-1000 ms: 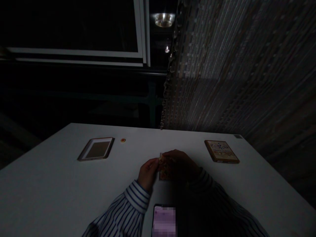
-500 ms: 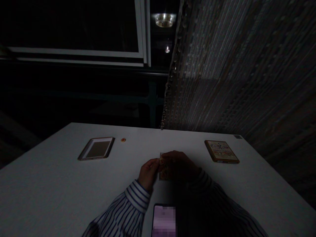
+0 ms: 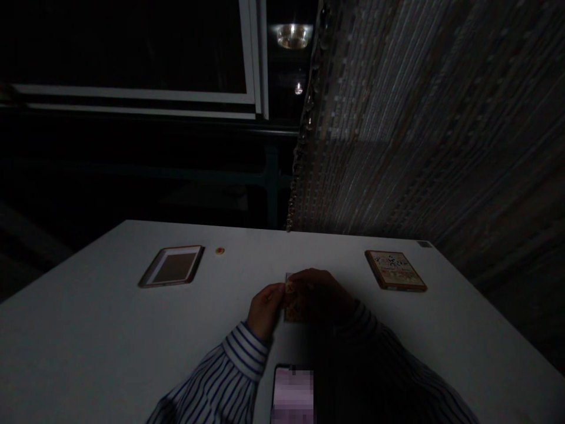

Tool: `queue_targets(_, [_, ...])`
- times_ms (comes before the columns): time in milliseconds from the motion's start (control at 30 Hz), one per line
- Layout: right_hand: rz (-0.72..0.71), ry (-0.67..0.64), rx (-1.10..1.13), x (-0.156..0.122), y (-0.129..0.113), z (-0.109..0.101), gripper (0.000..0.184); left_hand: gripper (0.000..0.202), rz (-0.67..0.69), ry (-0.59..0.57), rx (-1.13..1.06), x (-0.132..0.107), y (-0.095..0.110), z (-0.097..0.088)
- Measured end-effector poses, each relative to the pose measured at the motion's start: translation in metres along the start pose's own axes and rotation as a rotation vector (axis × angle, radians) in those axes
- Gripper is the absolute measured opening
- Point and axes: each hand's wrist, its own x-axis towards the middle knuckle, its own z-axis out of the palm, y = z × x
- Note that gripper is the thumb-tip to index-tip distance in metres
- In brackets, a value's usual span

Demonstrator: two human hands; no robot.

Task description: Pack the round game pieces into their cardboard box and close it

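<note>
In dim light, both of my hands meet at the middle of a white table point(image 3: 88, 341). My left hand point(image 3: 263, 309) is closed in a pinch on a small orange piece at the edge of a small patterned board point(image 3: 295, 307) lying flat. My right hand point(image 3: 324, 294), in shadow, rests curled over the board's right side; what its fingers hold is hidden. Both sleeves are striped.
An open shallow box tray point(image 3: 173, 266) lies at the back left, with a small round orange token point(image 3: 219, 251) beside it. A printed box lid point(image 3: 395, 270) lies at the back right. A lit phone point(image 3: 293, 393) sits near me. A woven curtain point(image 3: 419, 118) hangs behind.
</note>
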Motion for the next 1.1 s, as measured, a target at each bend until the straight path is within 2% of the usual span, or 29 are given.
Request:
queue_targets(233, [0.072,0.015,0.022,0.002,0.001,-0.001,0.023,0.036,0.018,0.066,-0.037,-0.002,0.004,0.004])
queue_targets(367, [0.109,0.015,0.047,0.001,-0.002,-0.002,0.024,0.037,0.024,0.047,-0.050,-0.003,0.004,0.005])
queue_targets(633, [0.023,0.013,0.046,-0.001,-0.002,0.000,0.027,0.030,0.049,0.066,0.026,-0.003,0.008,0.004])
queue_targets(867, [-0.041,-0.047,-0.097,-0.002,-0.002,0.002,0.028,0.026,0.062,0.072,0.038,-0.004,0.013,0.004])
queue_targets(1100, [-0.052,-0.044,-0.253,-0.001,0.003,0.006,0.029,0.027,0.047,0.097,0.051,-0.004,0.014,0.004])
